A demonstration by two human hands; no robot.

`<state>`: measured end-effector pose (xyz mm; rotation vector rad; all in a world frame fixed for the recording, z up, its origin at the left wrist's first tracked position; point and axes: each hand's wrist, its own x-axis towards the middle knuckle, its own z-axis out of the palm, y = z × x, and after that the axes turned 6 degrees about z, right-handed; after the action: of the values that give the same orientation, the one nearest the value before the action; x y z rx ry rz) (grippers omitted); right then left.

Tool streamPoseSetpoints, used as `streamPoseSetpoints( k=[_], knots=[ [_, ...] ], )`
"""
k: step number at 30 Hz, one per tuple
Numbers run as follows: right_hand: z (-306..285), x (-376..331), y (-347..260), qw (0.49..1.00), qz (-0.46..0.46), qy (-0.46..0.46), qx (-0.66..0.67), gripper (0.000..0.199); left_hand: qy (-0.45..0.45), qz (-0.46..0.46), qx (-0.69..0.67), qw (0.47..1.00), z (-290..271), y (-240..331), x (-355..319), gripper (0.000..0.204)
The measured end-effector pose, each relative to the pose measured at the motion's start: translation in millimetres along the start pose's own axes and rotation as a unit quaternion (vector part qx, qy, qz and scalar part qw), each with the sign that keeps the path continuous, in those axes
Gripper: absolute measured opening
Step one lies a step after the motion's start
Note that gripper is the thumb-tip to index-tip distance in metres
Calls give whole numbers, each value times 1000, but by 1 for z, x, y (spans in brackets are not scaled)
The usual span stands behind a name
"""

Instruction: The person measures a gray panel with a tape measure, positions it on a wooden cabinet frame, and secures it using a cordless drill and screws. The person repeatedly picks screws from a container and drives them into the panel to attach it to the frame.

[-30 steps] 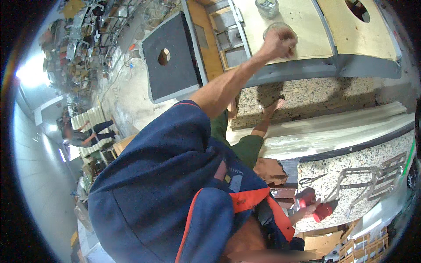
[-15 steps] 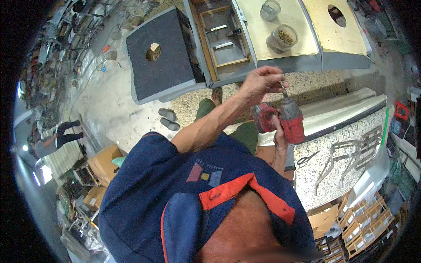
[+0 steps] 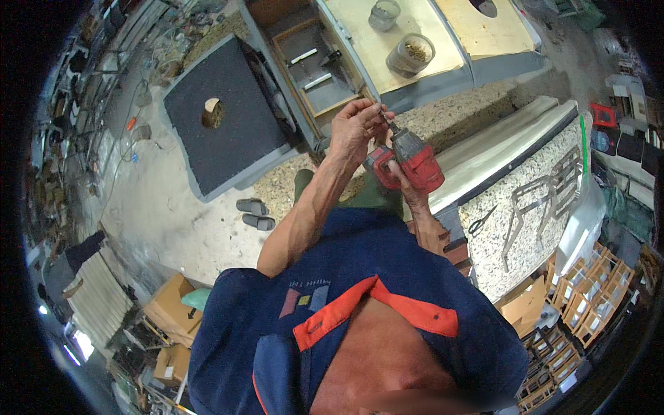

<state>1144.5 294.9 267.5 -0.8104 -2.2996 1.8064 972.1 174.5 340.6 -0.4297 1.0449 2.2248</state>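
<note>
My right hand (image 3: 406, 185) grips the handle of a red and grey cordless drill (image 3: 417, 160), held in front of my chest with its nose pointing up and away. My left hand (image 3: 355, 126) is at the drill's tip, its fingers pinching a small thin metal piece (image 3: 382, 115) against the bit. Whether that piece is a screw or the bit itself I cannot tell. Beyond the hands stands a plywood-topped bench (image 3: 360, 41) with a glass jar (image 3: 413, 52) of small brownish parts and a second jar (image 3: 384, 14).
A dark grey panel (image 3: 238, 142) with a round hole lies to the left, with sandals (image 3: 253, 213) near it. An open drawer (image 3: 312, 66) holds tools. On the right, a speckled stone slab (image 3: 498, 242) carries scissors (image 3: 479, 222) and metal frames (image 3: 539, 200). Cardboard boxes (image 3: 173, 312) sit lower left, wooden crates (image 3: 588, 297) lower right.
My left hand has drawn back from the jar on the bench to the drill's tip. The right hand has raised the drill from low on the right to in front of my chest.
</note>
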Motion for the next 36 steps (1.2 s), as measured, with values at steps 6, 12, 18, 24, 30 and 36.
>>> streamPoseSetpoints(
  k=[6, 12, 18, 24, 30, 36],
  knots=[
    [-18, 105, 23, 1000, 6, -3, 21, 41, 20, -48, -10, 999, 23, -26, 105, 17],
    [-39, 263, 85, 894, -86, -83, -432, 29, 112, 17, -39, 993, 40, -38, 223, 11],
    [-45, 353, 163, 978, -66, -174, -88, 38, 204, 35, -15, 978, 58, -44, 288, 15],
    [-67, 408, 226, 956, -22, -246, -156, 48, 186, 63, -53, 979, 65, -44, 320, 18],
    [-71, 473, 151, 947, 97, -239, 190, 53, 134, 78, -42, 987, 107, -33, 394, 18],
    [-69, 495, 122, 975, -80, -125, -164, 45, 140, 72, -42, 987, 126, -34, 417, 18]
  ],
)
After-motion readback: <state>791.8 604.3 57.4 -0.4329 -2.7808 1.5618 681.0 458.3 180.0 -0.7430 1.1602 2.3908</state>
